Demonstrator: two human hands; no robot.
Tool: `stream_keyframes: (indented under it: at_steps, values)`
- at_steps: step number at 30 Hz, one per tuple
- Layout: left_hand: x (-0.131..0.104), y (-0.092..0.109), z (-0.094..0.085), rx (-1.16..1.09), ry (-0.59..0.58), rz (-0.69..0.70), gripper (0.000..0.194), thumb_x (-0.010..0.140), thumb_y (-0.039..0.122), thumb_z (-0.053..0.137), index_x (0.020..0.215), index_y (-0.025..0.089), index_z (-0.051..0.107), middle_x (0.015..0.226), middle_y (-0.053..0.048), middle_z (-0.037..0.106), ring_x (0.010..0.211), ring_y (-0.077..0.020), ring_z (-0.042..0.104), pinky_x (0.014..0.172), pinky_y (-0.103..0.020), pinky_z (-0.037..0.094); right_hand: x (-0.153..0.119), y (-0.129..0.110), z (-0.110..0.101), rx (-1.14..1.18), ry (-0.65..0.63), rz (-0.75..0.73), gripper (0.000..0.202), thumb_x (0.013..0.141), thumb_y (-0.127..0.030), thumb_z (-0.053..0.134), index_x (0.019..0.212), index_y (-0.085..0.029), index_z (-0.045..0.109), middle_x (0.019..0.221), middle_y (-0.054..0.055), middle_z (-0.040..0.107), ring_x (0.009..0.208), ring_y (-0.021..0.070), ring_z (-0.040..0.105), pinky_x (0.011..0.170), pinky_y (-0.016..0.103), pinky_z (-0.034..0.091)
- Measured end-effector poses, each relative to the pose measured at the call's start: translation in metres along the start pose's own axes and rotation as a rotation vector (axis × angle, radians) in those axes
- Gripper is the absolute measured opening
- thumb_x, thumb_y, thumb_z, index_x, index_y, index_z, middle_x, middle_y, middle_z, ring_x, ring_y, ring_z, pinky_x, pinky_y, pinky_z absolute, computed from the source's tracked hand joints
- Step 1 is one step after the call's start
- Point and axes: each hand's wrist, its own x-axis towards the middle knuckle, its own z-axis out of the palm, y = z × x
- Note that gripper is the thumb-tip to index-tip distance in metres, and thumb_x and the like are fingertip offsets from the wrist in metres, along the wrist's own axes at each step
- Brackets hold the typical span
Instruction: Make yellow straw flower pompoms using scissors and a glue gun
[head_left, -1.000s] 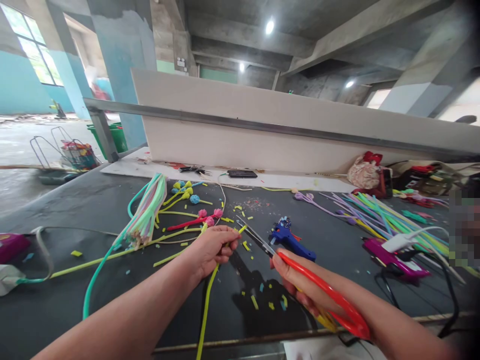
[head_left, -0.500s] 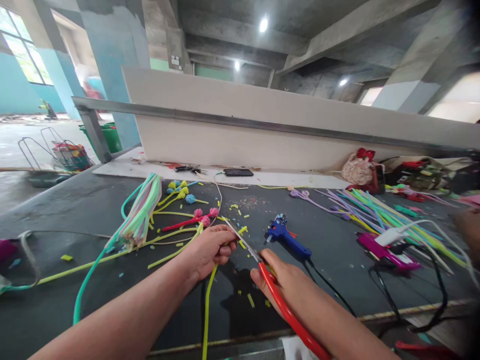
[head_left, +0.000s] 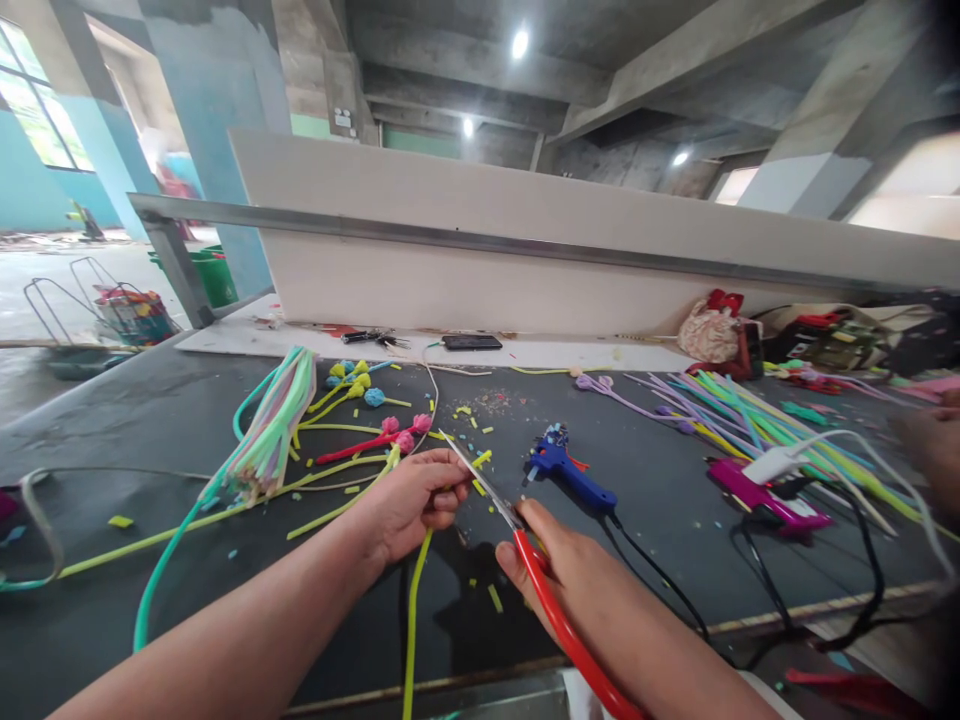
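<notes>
My left hand (head_left: 427, 492) is closed on a yellow-green pipe cleaner (head_left: 412, 620), which hangs down past the table's front edge. Red-handled scissors (head_left: 544, 590) are gripped in my right hand (head_left: 559, 555), blades pointing up and left. The blades lie right by my left fingertips; whether any stem is between them I cannot tell. Small yellow-green offcuts (head_left: 495, 598) are scattered around both hands. Just beyond my left hand lie pink balls (head_left: 405, 441) on stems, with yellow and blue balls (head_left: 373, 397) behind. To the right of the scissors rests a blue glue gun (head_left: 574, 478).
A bundle of pastel pipe cleaners (head_left: 274, 430) lies at left, more loose stems (head_left: 750, 420) at right. A magenta power strip (head_left: 769, 497) with a white plug and black cables sits at right. A phone (head_left: 472, 342) lies at the back. Another person's hand (head_left: 930, 440) shows at the right edge.
The whole view has shifted slightly, with the table things now a little further left. Both hands keep nearly the same pose around the pipe cleaner and scissors. The other person's hand at right shows more.
</notes>
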Motion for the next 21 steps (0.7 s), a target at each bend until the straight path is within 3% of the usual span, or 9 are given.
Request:
stream_keyframes:
  at_steps: [6, 13, 21]
  values:
    - [0.001, -0.002, -0.001, -0.003, -0.019, -0.035, 0.015, 0.071, 0.017, 0.063, 0.067, 0.012, 0.05, 0.055, 0.003, 0.046, 0.039, 0.0014, 0.025, 0.036, -0.012, 0.009, 0.008, 0.002, 0.002, 0.008, -0.037, 0.053, 0.017, 0.085, -0.042, 0.042, 0.083, -0.025, 0.042, 0.054, -0.005, 0.048, 0.048, 0.012, 0.042, 0.048, 0.022, 0.025]
    - [-0.001, 0.004, -0.005, 0.119, 0.01, -0.136, 0.015, 0.072, 0.022, 0.063, 0.071, 0.013, 0.051, 0.055, 0.002, 0.049, 0.037, 0.0006, 0.028, 0.035, -0.012, 0.009, 0.016, 0.01, -0.013, 0.14, -0.07, 0.019, 0.039, 0.086, -0.055, 0.035, 0.066, -0.022, 0.034, 0.055, -0.004, 0.041, 0.051, 0.0107, 0.037, 0.048, 0.022, 0.03]
    - [0.001, 0.005, -0.009, 0.195, 0.066, -0.148, 0.02, 0.068, 0.023, 0.065, 0.064, 0.015, 0.046, 0.051, 0.003, 0.049, 0.034, 0.0003, 0.025, 0.034, -0.013, 0.011, 0.022, -0.001, -0.018, 0.371, -0.257, 0.393, 0.046, 0.08, -0.069, 0.032, 0.078, -0.024, 0.04, 0.054, -0.008, 0.036, 0.033, 0.0028, 0.023, 0.028, 0.014, 0.021]
